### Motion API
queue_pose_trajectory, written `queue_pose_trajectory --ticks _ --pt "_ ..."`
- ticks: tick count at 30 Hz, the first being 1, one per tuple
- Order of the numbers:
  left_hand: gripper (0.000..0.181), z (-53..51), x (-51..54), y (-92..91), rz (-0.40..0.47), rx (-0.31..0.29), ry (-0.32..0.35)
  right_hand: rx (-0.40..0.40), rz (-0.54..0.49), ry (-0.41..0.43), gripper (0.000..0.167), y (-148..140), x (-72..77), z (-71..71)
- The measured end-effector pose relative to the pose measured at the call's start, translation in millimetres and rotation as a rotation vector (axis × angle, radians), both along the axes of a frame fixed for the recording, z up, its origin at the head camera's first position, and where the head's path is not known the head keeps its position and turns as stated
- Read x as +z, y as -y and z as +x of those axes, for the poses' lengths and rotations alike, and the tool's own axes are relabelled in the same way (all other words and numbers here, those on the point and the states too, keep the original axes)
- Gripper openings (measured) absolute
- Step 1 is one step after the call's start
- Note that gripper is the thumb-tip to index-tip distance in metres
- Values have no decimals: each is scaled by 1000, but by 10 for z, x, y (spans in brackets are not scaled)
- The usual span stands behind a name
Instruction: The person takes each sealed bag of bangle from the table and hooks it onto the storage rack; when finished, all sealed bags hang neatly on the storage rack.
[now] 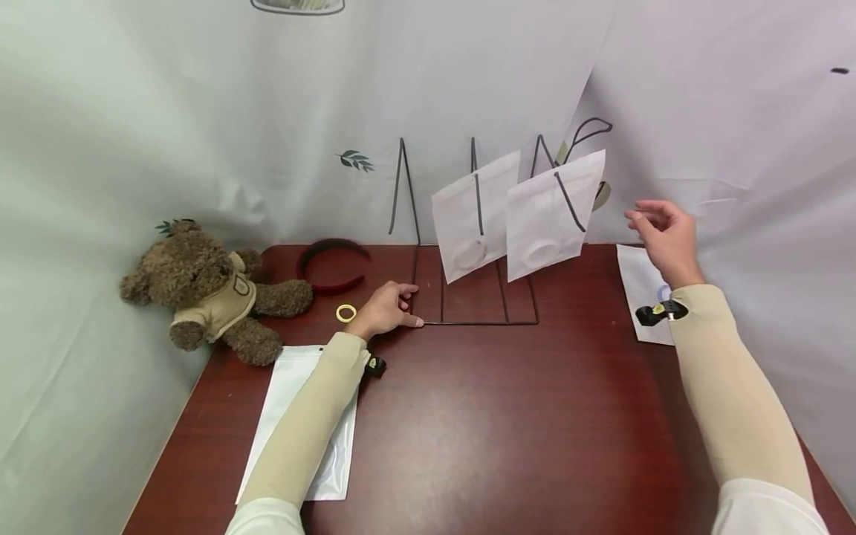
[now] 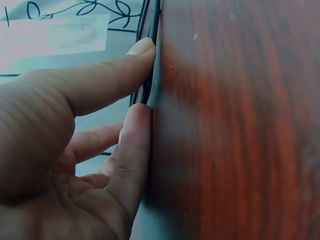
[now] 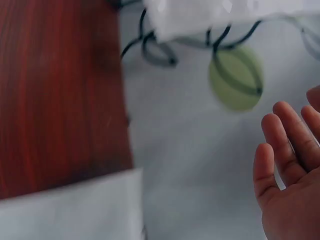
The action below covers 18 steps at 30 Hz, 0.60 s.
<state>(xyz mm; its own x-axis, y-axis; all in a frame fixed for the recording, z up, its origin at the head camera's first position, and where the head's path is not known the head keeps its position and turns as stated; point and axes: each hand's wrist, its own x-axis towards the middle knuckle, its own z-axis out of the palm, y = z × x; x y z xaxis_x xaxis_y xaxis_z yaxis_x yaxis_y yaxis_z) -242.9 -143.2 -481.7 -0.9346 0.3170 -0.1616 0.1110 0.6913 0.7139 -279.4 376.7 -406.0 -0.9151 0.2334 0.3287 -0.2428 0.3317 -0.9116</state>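
A black wire rack (image 1: 468, 323) stands at the back of the table, with one white pouch (image 1: 461, 215) and another white pouch (image 1: 545, 241) leaning in its wires. My left hand (image 1: 384, 310) holds the rack's front left corner; in the left wrist view, the thumb and a finger of my left hand (image 2: 95, 135) touch its dark wire (image 2: 156, 65). To the right of the rack, my right hand (image 1: 669, 238) is raised above a pouch (image 1: 638, 286), its fingers loosely bent. The right wrist view has the right hand (image 3: 292, 170) holding nothing.
A teddy bear (image 1: 207, 286) sits at the left, beside a dark red headband (image 1: 310, 271) and a small yellow ring (image 1: 345, 313). Beneath my left forearm lies a large white pouch (image 1: 287, 394). Pale curtains (image 1: 267, 111) hang behind the brown table (image 1: 521, 416).
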Motion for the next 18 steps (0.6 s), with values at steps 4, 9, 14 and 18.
queue_pose_trajectory --ticks 4,9,14,18 --pt "77 18 -24 26 -5 3 -18 -57 69 55 14 -200 -152 6" --pt "78 37 -23 16 -16 4 -14 -106 171 148 22 -403 -314 44" --pt "77 45 16 6 -6 0 -29 -110 243 236 41 -606 -466 -15" --pt "77 45 32 14 -17 -11 -28 -164 368 347 62 -774 -541 -44"
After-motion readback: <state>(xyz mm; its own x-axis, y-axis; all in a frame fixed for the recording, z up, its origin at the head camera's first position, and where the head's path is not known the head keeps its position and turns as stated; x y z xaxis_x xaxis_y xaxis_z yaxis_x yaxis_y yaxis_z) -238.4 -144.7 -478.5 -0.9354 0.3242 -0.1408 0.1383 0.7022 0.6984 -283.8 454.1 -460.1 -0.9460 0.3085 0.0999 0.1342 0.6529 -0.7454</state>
